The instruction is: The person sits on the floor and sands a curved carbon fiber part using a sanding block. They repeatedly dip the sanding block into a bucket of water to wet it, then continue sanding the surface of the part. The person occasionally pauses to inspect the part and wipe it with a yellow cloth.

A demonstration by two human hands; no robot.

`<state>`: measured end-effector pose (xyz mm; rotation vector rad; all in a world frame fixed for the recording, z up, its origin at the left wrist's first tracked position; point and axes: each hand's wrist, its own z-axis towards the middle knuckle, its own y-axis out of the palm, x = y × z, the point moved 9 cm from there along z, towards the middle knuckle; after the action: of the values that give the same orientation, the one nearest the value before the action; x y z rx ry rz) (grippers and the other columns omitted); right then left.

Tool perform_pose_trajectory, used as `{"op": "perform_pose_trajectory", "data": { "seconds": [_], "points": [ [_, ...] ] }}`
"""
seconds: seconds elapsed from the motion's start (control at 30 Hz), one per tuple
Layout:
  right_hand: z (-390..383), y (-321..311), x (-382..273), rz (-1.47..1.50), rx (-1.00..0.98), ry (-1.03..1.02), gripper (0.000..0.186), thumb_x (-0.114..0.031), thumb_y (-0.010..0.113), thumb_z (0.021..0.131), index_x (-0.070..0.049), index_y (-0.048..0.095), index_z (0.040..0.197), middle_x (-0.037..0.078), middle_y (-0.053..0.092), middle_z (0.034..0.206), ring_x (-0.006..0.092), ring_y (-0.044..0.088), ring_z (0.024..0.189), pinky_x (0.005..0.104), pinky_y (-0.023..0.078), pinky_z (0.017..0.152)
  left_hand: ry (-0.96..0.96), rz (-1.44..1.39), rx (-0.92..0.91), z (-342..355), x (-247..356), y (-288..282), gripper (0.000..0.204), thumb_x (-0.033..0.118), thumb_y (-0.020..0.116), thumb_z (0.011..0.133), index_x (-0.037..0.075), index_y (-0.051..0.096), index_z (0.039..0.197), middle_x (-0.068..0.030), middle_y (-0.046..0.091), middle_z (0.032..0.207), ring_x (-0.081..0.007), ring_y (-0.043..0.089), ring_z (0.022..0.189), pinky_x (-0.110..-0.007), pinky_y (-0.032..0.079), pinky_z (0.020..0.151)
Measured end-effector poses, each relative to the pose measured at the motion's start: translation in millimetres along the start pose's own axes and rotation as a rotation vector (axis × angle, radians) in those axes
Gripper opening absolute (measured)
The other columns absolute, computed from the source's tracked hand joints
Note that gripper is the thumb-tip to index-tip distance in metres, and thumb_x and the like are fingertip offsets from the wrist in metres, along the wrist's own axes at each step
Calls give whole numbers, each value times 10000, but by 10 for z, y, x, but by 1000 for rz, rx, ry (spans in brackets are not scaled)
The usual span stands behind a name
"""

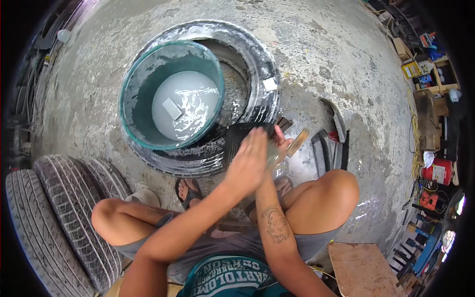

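My left hand is smeared by motion, its fingers over the edge of a black ribbed piece in front of the tire. My right hand is close beside it, fingers curled; what they hold is hidden. A pale greenish thing shows between the hands, too blurred to name. Just ahead, a black tire lies flat and wet. A green tub tilts on its left side, with cloudy whitish water inside. In that water is a pale rectangular block.
A small white square sits on the tire. Right of my hands are a wooden-backed piece and curved dark strips. Several worn tires stand at left. A wooden board and a red container are at right.
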<state>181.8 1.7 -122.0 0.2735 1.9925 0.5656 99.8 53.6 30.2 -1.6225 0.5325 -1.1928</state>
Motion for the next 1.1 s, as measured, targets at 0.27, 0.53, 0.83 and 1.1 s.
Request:
{"op": "perform_pose_trajectory", "data": {
  "seconds": [0.27, 0.53, 0.83, 1.1],
  "points": [
    [70, 250, -360, -460, -50, -280, 378, -314, 667, 1039, -15, 664, 1269, 84, 610, 1244, 212, 551, 1179, 340, 398, 1085, -95, -117, 111, -779, -43, -318, 685, 213, 625, 962, -212, 406, 1453, -409, 421, 1519, -527, 412, 1446, -541, 313, 1224],
    [45, 292, -307, -461, -54, -184, 280, -215, 760, 973, -44, 659, 1171, 37, 636, 1105, 140, 579, 1010, 280, 456, 930, -128, -221, 146, -643, -303, -371, 680, 325, 535, 1070, -217, 395, 1456, -426, 415, 1513, -559, 436, 1409, -556, 336, 1205],
    [-5, 300, -239, -343, -46, -115, 252, -196, 733, 991, -43, 645, 1171, 45, 658, 1074, 139, 600, 1001, 284, 479, 907, -204, -273, 121, -252, -655, -224, 640, 344, 474, 1098, -206, 439, 1424, -395, 466, 1486, -519, 435, 1427, -537, 358, 1195],
    [-82, 370, -287, -363, -27, -99, 246, -192, 736, 987, -51, 636, 1163, 25, 642, 1037, 126, 596, 962, 281, 482, 879, -178, -255, 119, -72, -747, -267, 586, 334, 438, 1114, -188, 502, 1373, -380, 517, 1443, -494, 487, 1385, -496, 387, 1171]
  ]
}}
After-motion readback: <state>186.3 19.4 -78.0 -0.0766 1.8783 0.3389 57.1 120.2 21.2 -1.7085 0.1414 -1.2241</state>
